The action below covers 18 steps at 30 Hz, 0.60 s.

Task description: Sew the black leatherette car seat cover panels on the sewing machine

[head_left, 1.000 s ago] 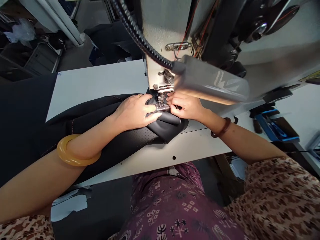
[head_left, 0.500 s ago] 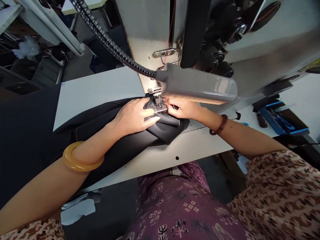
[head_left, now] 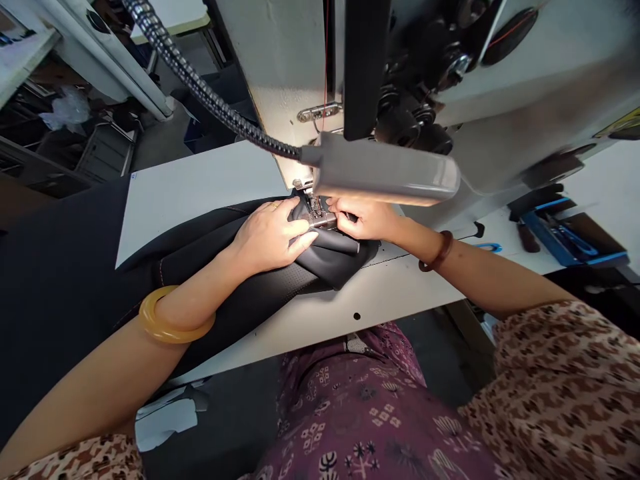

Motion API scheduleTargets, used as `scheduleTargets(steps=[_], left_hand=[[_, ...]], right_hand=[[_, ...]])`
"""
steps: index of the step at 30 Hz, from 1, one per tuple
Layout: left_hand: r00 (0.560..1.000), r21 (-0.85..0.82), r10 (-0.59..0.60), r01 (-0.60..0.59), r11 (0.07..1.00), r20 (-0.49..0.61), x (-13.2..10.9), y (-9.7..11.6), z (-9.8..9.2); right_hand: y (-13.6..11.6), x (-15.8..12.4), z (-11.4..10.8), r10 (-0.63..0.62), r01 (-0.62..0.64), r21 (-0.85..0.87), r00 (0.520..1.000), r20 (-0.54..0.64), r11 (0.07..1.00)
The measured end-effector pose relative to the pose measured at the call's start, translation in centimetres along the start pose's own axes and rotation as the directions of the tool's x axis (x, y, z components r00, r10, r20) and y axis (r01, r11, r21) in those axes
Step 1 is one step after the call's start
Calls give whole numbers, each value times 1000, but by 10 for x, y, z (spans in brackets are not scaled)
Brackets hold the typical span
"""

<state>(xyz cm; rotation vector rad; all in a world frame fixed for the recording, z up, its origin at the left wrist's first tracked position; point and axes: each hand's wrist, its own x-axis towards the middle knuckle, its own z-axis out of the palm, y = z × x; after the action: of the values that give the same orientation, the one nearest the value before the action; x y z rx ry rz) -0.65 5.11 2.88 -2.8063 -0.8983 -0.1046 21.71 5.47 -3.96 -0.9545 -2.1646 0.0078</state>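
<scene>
Black leather-like material (head_left: 260, 293) with perforated panels and stitched seams lies bunched on the sewing machine's white table. Flat on it, left of the presser foot (head_left: 316, 205), rests my left hand (head_left: 267, 235), thumb and fingers spread. Close to the foot's right side, my right hand (head_left: 363, 217) has its fingers curled and pinched on the material's edge. The fingertips of both hands are very near the metal foot and plate. A grey lamp head (head_left: 385, 170) hangs just above and hides the needle area in part.
The sewing machine body (head_left: 285, 73) with its red thread rises in front. A flexible lamp neck (head_left: 215, 93) arches over from the left. On the table's right stands a blue tray (head_left: 575, 233) with tools. Pale scraps (head_left: 167, 423) lie below the table at left.
The view has shifted slightly, so the machine and lamp appear a little further left. Both hands keep almost the same place and grip by the presser foot.
</scene>
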Motion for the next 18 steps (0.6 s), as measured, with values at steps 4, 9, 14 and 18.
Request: scheduleTargets(steps=[4,9,14,18], left_hand=[[1000,-8,-19,19,1000,7,-1,2,0],[998,-17,-59,60,998,36,-1,4,1],[998,-44,-70,70,997,7,-2,3,4],[997,-44,-73,73,996,3,-2,2,7]], right_hand=[[2,-4,3,19,-21,-54,1000,-24,998],[2,-5,9,28,-32,-81,999,-46,996],[2,-4,11,8,-13,-79,997,-70,997],[3,-4,11,10,-14,-79,999,-54,997]])
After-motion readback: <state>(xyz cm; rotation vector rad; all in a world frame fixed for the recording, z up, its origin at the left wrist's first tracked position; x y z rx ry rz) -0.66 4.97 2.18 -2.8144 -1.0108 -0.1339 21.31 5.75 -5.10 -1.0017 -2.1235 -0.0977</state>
